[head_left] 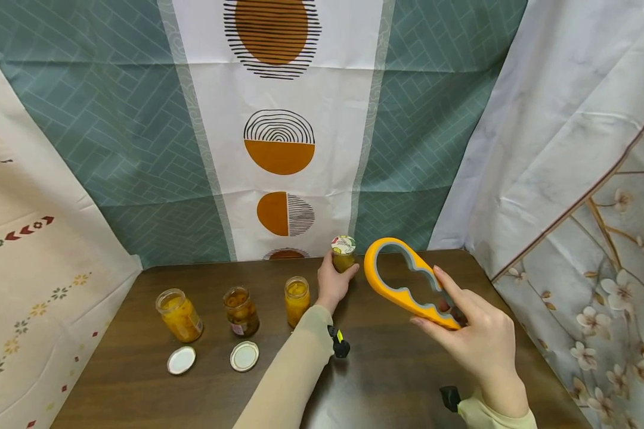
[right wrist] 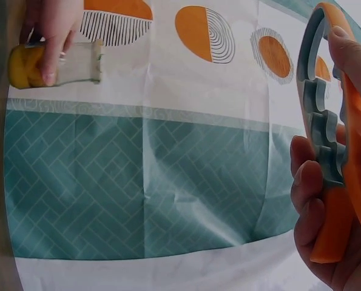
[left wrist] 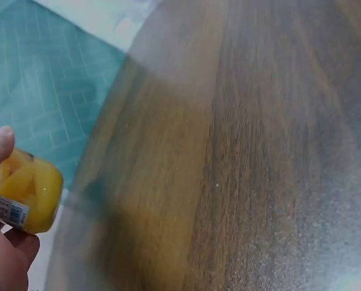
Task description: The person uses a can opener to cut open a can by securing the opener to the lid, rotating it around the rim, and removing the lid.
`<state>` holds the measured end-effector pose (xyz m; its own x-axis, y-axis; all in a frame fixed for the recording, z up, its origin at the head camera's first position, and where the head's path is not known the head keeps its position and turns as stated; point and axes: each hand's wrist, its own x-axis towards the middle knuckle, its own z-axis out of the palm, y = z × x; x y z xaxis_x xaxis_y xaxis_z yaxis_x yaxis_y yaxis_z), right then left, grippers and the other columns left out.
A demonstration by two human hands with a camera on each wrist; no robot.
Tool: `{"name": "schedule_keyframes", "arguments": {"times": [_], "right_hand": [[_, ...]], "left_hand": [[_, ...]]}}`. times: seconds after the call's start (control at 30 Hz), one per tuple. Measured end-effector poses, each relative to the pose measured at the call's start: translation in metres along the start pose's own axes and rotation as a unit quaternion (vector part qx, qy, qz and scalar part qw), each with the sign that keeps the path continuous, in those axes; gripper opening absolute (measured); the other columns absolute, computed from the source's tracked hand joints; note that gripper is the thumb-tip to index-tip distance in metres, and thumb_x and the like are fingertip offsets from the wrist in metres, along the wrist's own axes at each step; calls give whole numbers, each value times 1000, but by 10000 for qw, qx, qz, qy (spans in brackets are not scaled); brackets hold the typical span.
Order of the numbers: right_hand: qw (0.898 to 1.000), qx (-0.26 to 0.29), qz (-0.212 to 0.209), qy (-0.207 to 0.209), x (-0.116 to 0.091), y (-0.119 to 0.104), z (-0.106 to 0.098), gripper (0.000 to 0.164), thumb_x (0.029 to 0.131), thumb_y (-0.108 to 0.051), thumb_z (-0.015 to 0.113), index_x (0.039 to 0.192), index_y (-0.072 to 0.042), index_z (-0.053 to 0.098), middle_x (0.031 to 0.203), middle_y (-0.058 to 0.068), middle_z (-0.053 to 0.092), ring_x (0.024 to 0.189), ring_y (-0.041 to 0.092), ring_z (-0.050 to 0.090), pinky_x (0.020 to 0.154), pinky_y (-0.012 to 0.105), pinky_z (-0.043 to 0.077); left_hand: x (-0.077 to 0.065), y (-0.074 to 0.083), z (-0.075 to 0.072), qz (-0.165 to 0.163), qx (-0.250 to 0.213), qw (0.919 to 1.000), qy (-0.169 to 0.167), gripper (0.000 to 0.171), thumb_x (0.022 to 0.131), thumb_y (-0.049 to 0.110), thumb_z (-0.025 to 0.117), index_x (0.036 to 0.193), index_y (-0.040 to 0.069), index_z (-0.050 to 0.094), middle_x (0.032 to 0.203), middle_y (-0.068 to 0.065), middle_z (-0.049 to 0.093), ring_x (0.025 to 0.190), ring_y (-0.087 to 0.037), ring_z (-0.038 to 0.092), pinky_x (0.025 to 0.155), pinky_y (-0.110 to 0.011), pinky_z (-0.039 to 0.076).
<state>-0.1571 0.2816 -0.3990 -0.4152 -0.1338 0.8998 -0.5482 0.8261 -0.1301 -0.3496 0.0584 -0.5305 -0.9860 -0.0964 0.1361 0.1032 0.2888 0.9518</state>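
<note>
Near the table's back edge, my left hand (head_left: 333, 283) grips a closed glass jar (head_left: 344, 261) of yellow preserves with a patterned lid (head_left: 343, 243). The jar's label (left wrist: 10, 211) shows in the left wrist view. In front and to the right, my right hand (head_left: 480, 328) holds an orange jar opener (head_left: 415, 307) by its handle end. Its grey, scalloped inner edge (right wrist: 318, 112) faces the opening, and the loop is raised above the table, apart from the jar. In the right wrist view, fingers (right wrist: 307, 182) curl round the handle.
Three lidless jars stand to the left: a yellow one (head_left: 179, 319), a brown one (head_left: 241, 314) and another yellow one (head_left: 297, 301). Two lids (head_left: 181, 360) lie before them on the brown table (head_left: 381, 369). Patterned curtains (head_left: 424, 131) hang behind and at both sides.
</note>
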Motion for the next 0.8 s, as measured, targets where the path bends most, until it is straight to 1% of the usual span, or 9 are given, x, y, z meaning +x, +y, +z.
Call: {"name": "schedule_keyframes", "arguments": {"times": [0.13, 0.23, 0.33, 0.47, 0.53, 0.6, 0.67, 0.73, 0.8], "right_hand": [[10000, 12, 71, -43, -1, 0, 1, 85, 86, -82, 67, 132, -11, 77, 72, -8, 66, 57, 5, 50, 48, 23, 37], [9998, 11, 128, -124, -2, -1, 3, 85, 85, -83, 67, 133, -13, 77, 73, -9, 67, 57, 5, 51, 48, 23, 38], [9995, 18, 191, -251, -4, -2, 6, 84, 85, -83, 67, 136, -17, 76, 74, -10, 67, 57, 4, 51, 48, 23, 38], [9982, 99, 312, -508, -6, -5, 9, 84, 84, -84, 67, 140, -21, 74, 77, -12, 67, 59, 2, 52, 50, 24, 39], [9969, 168, 376, -666, -5, -7, 11, 83, 83, -84, 68, 141, -23, 73, 78, -14, 66, 59, 1, 51, 51, 25, 39], [9954, 243, 438, -814, -5, -11, 14, 83, 82, -83, 70, 142, -25, 72, 78, -16, 64, 60, 1, 48, 51, 25, 38], [9938, 313, 486, -950, -4, -15, 16, 82, 81, -82, 72, 142, -26, 72, 79, -17, 63, 61, 0, 47, 52, 25, 38], [9923, 362, 529, -1056, -3, -19, 19, 83, 81, -83, 71, 143, -27, 71, 80, -18, 63, 62, 0, 47, 53, 25, 38], [9912, 436, 544, -1124, -2, -24, 23, 83, 82, -84, 69, 143, -28, 71, 80, -18, 64, 63, 0, 48, 54, 25, 39]], "left_hand": [[-10, 9, -3, 449, -193, 9986, -207, 69, 98, 29, 82, 154, 8, 48, 143, -11, 63, 130, -28, 62, 110, -47, 50], [-27, 18, -10, 696, -386, 9960, -409, 65, 98, 30, 81, 152, 12, 49, 141, -6, 64, 127, -24, 63, 106, -44, 53], [-53, 28, -22, 801, -788, 9913, -682, 60, 98, 28, 81, 149, 14, 50, 138, -5, 63, 124, -22, 63, 104, -42, 54], [-91, 40, -43, 674, -1534, 9795, -1118, 61, 99, 25, 79, 150, 15, 47, 139, -6, 60, 127, -23, 61, 108, -44, 51], [-108, 44, -55, 605, -1768, 9742, -1268, 64, 99, 25, 79, 152, 16, 44, 141, -6, 59, 129, -23, 59, 110, -44, 48], [-120, 47, -67, 666, -1814, 9715, -1370, 68, 99, 26, 80, 154, 17, 42, 142, -4, 58, 130, -22, 57, 111, -43, 46], [-129, 49, -79, 832, -1774, 9690, -1505, 67, 98, 24, 80, 154, 18, 42, 140, -4, 59, 127, -23, 59, 109, -41, 47], [-134, 49, -90, 1038, -1665, 9672, -1612, 67, 98, 22, 80, 152, 18, 42, 138, -5, 60, 123, -24, 60, 106, -38, 50], [-137, 46, -99, 1153, -1566, 9669, -1651, 65, 97, 19, 79, 150, 18, 43, 135, -5, 61, 119, -24, 62, 102, -36, 52]]}}
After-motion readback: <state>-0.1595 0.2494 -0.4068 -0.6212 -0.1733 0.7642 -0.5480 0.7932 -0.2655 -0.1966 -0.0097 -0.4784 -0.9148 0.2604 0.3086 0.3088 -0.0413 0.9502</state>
